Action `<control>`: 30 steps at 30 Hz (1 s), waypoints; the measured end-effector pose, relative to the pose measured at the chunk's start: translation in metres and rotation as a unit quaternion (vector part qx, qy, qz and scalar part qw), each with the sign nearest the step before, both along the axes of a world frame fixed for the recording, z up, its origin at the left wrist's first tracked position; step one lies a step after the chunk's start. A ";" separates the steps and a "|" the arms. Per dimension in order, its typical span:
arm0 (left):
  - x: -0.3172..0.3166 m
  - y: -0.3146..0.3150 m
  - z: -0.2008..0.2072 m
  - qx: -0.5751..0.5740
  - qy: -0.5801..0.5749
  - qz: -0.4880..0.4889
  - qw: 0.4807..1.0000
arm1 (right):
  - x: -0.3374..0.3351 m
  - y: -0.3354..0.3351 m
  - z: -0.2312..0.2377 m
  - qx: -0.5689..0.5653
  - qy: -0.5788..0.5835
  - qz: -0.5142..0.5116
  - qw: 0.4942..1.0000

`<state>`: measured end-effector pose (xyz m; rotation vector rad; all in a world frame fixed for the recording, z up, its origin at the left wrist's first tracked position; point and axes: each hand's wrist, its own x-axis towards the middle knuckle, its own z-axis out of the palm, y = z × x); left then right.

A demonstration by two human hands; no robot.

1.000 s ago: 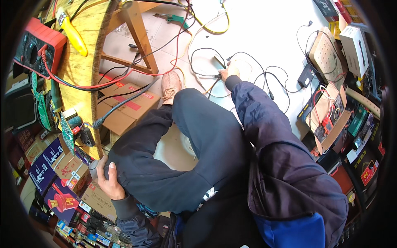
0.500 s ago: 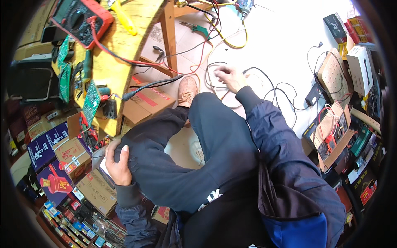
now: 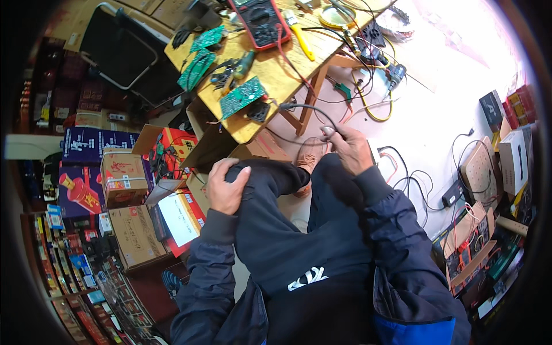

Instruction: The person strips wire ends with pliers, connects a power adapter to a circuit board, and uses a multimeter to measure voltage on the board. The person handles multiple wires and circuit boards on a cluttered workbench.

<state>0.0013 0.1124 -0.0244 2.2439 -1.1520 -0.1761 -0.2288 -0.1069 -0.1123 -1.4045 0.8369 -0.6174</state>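
Observation:
My right hand [image 3: 352, 150] is closed, its thumb and fingers pinching a black cable [image 3: 313, 107] above my right knee. From there the cable runs left to a thick black end at the edge of the wooden bench [image 3: 253, 129]. My left hand [image 3: 226, 187] rests over my left knee with its thumb apart and nothing in it. Close to the cable's end on the bench lies a green circuit board [image 3: 243, 99]. Farther back are a red-cased multimeter [image 3: 260, 23], a yellow-handled tool [image 3: 302, 41] and a green-handled screwdriver [image 3: 244, 65].
Cardboard boxes [image 3: 138, 233] are stacked at the left, beside shelves of small packages. A drill [image 3: 395, 76], a yellow cable [image 3: 368, 112] and black cords [image 3: 422, 184] lie on the floor. An open carton [image 3: 468, 247] with wires stands at the right.
The view has turned, bringing more of the bench into sight. My right hand, earlier out over the floor cords, now has the black cable in its fingers. My left hand stays on the knee.

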 end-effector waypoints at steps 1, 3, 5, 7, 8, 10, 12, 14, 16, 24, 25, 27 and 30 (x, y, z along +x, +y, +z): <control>-0.002 -0.001 -0.003 -0.008 -0.011 0.005 1.000 | -0.006 0.003 0.009 0.000 -0.003 -0.002 1.000; -0.005 -0.003 -0.007 -0.041 -0.056 -0.005 0.998 | -0.015 0.012 0.027 -0.037 -0.055 -0.023 0.998; -0.009 -0.006 -0.007 -0.069 -0.068 -0.015 0.995 | -0.020 0.017 0.044 -0.032 -0.072 -0.021 0.997; -0.017 -0.009 -0.003 -0.087 -0.085 -0.041 0.992 | -0.023 0.022 0.061 -0.060 -0.071 -0.012 0.996; -0.021 -0.011 0.001 -0.081 -0.089 -0.055 0.991 | -0.024 0.027 0.068 -0.046 -0.094 -0.004 0.995; -0.031 -0.013 0.008 -0.093 -0.126 -0.161 0.974 | -0.024 0.036 0.082 -0.010 -0.112 0.003 0.994; -0.046 -0.015 0.009 -0.087 -0.195 -0.209 0.954 | -0.023 0.042 0.094 0.035 -0.116 0.010 0.993; -0.048 -0.014 0.010 -0.136 -0.090 -0.189 0.968 | -0.024 0.047 0.103 0.075 -0.121 0.022 0.990; -0.029 -0.016 0.013 -0.186 -0.001 -0.137 0.973 | -0.021 0.048 0.104 0.067 -0.104 0.008 0.992; 0.144 -0.104 0.074 -0.203 -0.096 -0.131 0.966 | -0.019 0.044 0.060 0.036 -0.027 -0.024 0.999; 0.153 -0.122 0.080 -0.149 -0.141 -0.141 0.968 | -0.018 0.042 0.054 0.023 -0.014 -0.028 0.999; 0.159 -0.147 0.081 -0.016 -0.204 -0.128 0.971 | -0.016 0.039 0.045 0.030 0.015 -0.057 0.998; 0.158 -0.169 0.073 0.149 -0.253 -0.081 0.952 | -0.019 0.035 0.038 0.019 0.007 -0.066 0.998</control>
